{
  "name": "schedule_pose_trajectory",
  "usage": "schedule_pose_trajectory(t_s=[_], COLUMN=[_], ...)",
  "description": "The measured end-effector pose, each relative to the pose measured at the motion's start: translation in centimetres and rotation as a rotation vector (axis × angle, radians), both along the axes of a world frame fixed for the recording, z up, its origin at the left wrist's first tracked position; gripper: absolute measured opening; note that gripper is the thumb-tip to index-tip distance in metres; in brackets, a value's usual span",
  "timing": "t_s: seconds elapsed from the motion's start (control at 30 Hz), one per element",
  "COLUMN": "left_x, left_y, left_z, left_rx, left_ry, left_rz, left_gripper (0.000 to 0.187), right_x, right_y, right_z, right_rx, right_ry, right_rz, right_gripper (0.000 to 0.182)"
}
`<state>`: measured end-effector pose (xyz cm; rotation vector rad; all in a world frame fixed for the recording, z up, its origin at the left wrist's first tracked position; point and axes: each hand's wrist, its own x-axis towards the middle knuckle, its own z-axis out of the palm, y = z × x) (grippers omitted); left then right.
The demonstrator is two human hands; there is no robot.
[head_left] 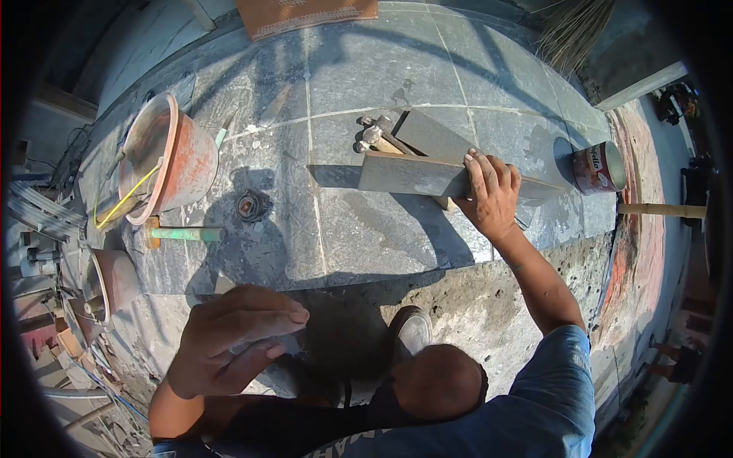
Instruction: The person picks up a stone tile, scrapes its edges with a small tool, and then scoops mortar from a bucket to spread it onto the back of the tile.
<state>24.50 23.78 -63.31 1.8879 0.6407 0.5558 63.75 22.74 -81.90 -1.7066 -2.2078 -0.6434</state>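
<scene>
My right hand [492,191] grips the top edge of a long grey tile strip [412,175], its fingers bent over the edge. The strip stands on its side on the grey tiled surface [366,229]. Behind it lie a hammer [378,137] and another grey strip [439,137], with part of the hammer hidden. My left hand [237,336] is raised at the lower left, thumb apart from the fingers, with nothing visible in it. A green-handled tool [187,233] and a small dark round object [252,204] lie beyond it.
An orange bucket [187,164] with a yellow handle stands at the left, a second bucket [114,282] below it. At the right are a tin can [599,168] and a bamboo pole [660,210]. A cardboard box [305,15] sits at the far edge.
</scene>
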Motion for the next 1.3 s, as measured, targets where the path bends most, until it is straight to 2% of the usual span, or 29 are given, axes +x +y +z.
schedule_pose_trajectory(t_s=[0.07,0.1,0.13,0.17,0.2,0.23,0.27,0.33,0.4,0.47,0.57,0.73,0.93,1.13,1.23,1.27,1.3], left_x=[3.9,5.8,8.2,9.8,13.5,14.5,16.3,18.2,18.6,18.5,18.2,18.0,17.5,13.7,13.6,15.2,17.7], left_y=[0.4,0.0,-0.8,-1.5,-4.4,-6.0,-7.6,-10.1,-11.0,-11.5,-11.6,-12.2,-10.9,-8.1,-7.7,-8.8,-10.8], left_z=[1.7,2.3,2.0,2.4,2.0,2.7,3.4,4.2,4.4,4.2,3.9,4.2,3.8,4.0,4.7,4.7,4.7], left_rx=[-0.2,-0.378,-0.39,-0.667,-0.511,-0.754,-0.821,-0.865,-0.895,-0.918,-0.932,-0.901,-0.751,-0.584,-0.544,-0.533,-0.492], left_ry=[-0.322,-0.504,-0.802,-0.962,-1.275,-1.477,-1.621,-1.761,-1.803,-1.809,-1.8,-1.802,-1.825,-1.8,-1.698,-1.692,-1.86], left_rz=[-0.207,-0.291,-0.329,-0.545,-0.419,-0.645,-0.705,-0.713,-0.713,-0.709,-0.702,-0.693,-0.634,-0.679,-0.729,-0.728,-0.56], left_gripper=[0.031,0.017,0.027,0.017,0.012,0.048,0.048,0.048,0.047,0.047,0.046,0.045,0.044,0.043,0.043,0.043,0.037], right_x=[-1.7,-2.3,-2.0,-2.9,-4.2,-4.4,-4.7,-5.4,-6.0,-7.2,-9.0,-11.2,-11.7,-11.3,-11.9,-12.1,-12.2], right_y=[1.1,1.3,1.9,2.0,2.2,2.9,3.2,3.7,4.1,4.2,4.3,3.7,3.5,2.5,2.2,2.1,2.0], right_z=[1.9,3.5,2.7,5.0,7.5,8.4,9.4,9.8,9.3,8.4,7.4,5.9,4.9,4.4,6.3,6.5,6.6], right_rx=[0.07,-0.013,0.186,0.024,-0.024,0.014,-0.021,-0.083,-0.092,-0.055,-0.165,-0.205,-0.187,-0.16,-0.102,-0.105,-0.111], right_ry=[0.331,0.405,0.516,0.847,1.11,1.404,1.69,1.984,2.101,2.133,2.233,2.245,2.221,2.201,2.017,2.019,1.941], right_rz=[0.035,-0.042,0.069,-0.084,0.008,0.195,0.368,0.633,0.791,0.847,1.019,1.0,0.798,0.7,0.456,0.469,0.428], right_gripper=[0.108,0.112,0.11,0.112,0.121,0.118,0.112,0.102,0.094,0.09,0.09,0.096,0.105,0.103,0.109,0.109,0.11])
